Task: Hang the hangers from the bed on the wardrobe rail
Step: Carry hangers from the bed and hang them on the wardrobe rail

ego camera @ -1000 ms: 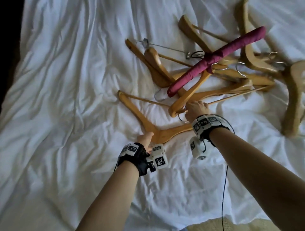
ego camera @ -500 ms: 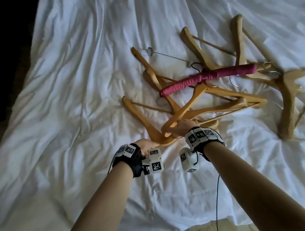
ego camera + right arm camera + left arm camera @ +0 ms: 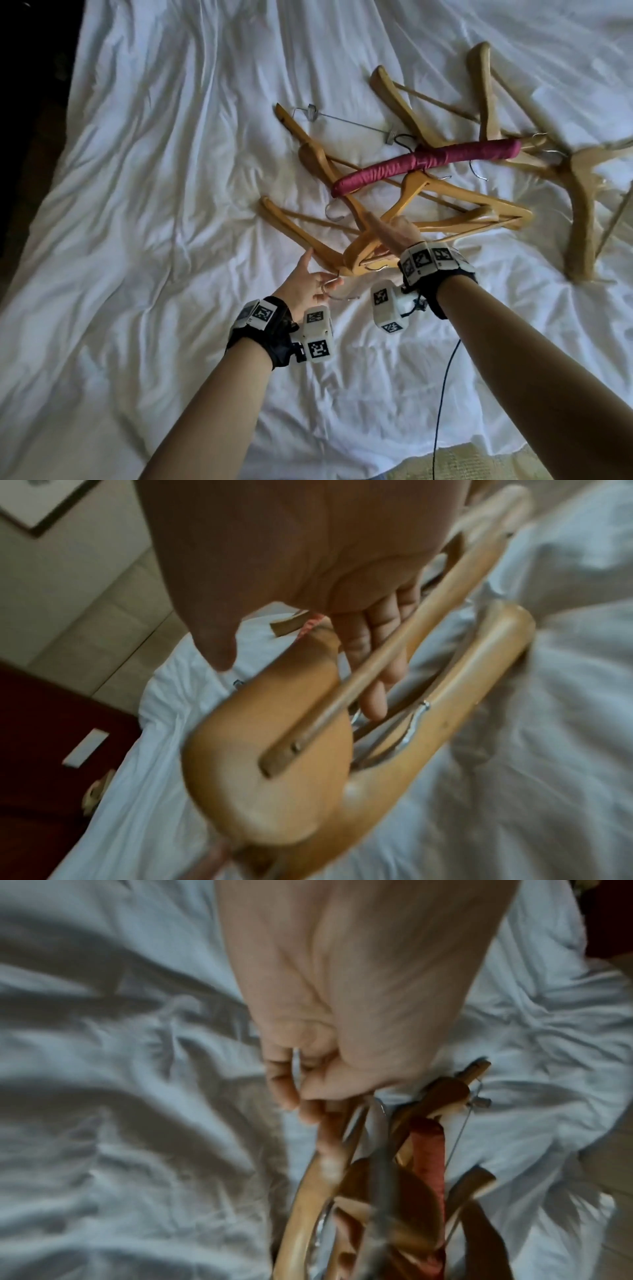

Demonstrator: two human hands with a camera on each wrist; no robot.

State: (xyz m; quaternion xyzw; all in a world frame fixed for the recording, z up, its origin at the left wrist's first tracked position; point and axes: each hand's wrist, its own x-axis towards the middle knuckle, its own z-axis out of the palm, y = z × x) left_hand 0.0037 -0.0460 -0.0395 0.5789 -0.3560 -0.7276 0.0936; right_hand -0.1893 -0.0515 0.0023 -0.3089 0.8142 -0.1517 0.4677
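Several wooden hangers lie in a tangle on the white bed sheet [image 3: 154, 240], with a dark red padded hanger [image 3: 428, 159] across them. My left hand [image 3: 318, 281] pinches the metal hook [image 3: 330, 284] of the nearest wooden hanger [image 3: 298, 229]; in the left wrist view the hook [image 3: 296, 1064] runs between my curled fingers [image 3: 284, 1093]. My right hand [image 3: 383, 229] reaches into two lifted wooden hangers [image 3: 445, 222]. Its fingers [image 3: 369, 647] lie straight against a hanger's crossbar [image 3: 342, 696], thumb apart.
A wire clip hanger [image 3: 342, 120] and paler wooden hangers [image 3: 582, 205] lie farther back and right. The bed's left edge meets dark floor [image 3: 34, 137]. A black cable [image 3: 442, 394] hangs from my right wrist. Dark red furniture [image 3: 51, 723] stands beside the bed.
My left hand moved off the hanger's wooden neck and took its metal hook. My right hand's grip loosened to straight fingers. The red hanger and the lifted hangers swung flatter.
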